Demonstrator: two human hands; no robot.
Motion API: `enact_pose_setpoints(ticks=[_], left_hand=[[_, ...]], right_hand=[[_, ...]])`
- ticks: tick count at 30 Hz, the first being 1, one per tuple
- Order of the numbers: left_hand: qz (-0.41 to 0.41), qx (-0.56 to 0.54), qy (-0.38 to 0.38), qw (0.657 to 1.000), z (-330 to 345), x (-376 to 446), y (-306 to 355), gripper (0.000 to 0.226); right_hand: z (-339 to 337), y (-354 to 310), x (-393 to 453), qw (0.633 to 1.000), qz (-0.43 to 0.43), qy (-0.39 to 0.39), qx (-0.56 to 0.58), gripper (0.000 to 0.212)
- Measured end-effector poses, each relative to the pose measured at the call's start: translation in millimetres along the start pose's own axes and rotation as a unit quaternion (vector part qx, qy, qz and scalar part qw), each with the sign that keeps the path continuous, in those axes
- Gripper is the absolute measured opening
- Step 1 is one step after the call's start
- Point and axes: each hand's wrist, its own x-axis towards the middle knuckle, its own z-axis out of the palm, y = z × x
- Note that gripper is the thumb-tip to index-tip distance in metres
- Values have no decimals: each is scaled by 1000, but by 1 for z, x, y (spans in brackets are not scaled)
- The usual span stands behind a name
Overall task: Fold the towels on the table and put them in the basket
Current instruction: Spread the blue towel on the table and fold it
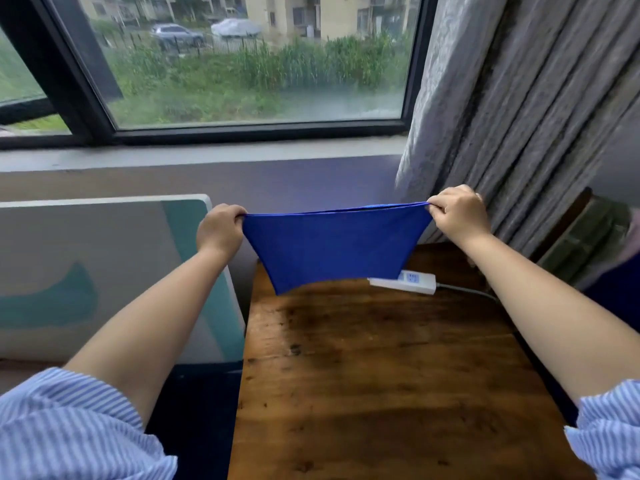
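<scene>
Head view. Surface: one dark brown wooden table [381,368] with worn, stained grain, running away from the viewer toward a wall below a black-framed window [242,64]. Grey pleated curtain [519,116] hangs at the right of the window. One white and teal panel [104,271] leans just left of the table. One white power strip [405,283] with a grey cable lies at the far end of the table.

Count: one towel, two hands, two blue-and-white striped sleeves [69,427] pushed up the forearms. No basket in frame.

The single blue cloth towel [332,247] is in the air above the far end of the table, stretched flat between the hands, its lower edge hanging free in front of the power strip. Left hand [220,230] has fingers curled, pinching the towel's upper left corner. Right hand [457,213] likewise pinches the upper right corner. Top edge shows two layers.
</scene>
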Motion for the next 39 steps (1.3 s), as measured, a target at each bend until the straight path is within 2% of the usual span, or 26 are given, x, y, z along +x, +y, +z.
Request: enact_pose_setpoints(ticks=[3, 7, 9, 11, 13, 16, 20, 21, 24, 29, 32, 34, 35, 37, 39], left_hand=[[50, 41, -63, 996, 9, -28, -28, 25], [81, 93, -198, 972, 29, -74, -58, 25], [85, 110, -278, 950, 38, -97, -66, 26], [85, 122, -359, 921, 47, -120, -73, 26], [79, 127, -431, 890, 55, -141, -80, 25], [68, 143, -525, 836, 65, -173, -88, 25], [49, 138, -591, 793, 76, -210, -98, 26], [41, 134, -604, 784, 78, -220, -102, 26], [19, 124, -623, 772, 81, -241, -113, 26], [-7, 103, -627, 772, 84, -266, -128, 22], [-40, 65, -598, 798, 88, -273, -137, 20], [-96, 2, -553, 828, 90, -271, -141, 12], [-133, -41, -526, 839, 91, -268, -141, 10], [-191, -111, -471, 854, 93, -257, -140, 19], [-214, -151, -425, 867, 97, -243, -135, 23]], right_hand=[[9, 8, -33, 996, -76, -52, 16, 16], [26, 3, -94, 979, -144, -141, 26, 6], [30, -2, -120, 964, -96, -249, 2, 10], [37, -4, -149, 931, -36, -364, -16, 18], [41, -6, -177, 896, 4, -444, -24, 21], [46, -11, -216, 852, 47, -521, -9, 22], [50, -15, -258, 810, 86, -580, 9, 16], [49, -17, -268, 803, 90, -589, 16, 8], [51, -20, -296, 787, 107, -607, 36, 28], [56, -29, -326, 768, 142, -622, 57, 28], [60, -27, -336, 780, 257, -553, 140, 30], [61, -23, -336, 780, 335, -480, 220, 32], [62, -21, -333, 780, 355, -448, 255, 31], [64, -19, -320, 778, 381, -397, 303, 25], [70, -16, -302, 779, 396, -356, 331, 31]])
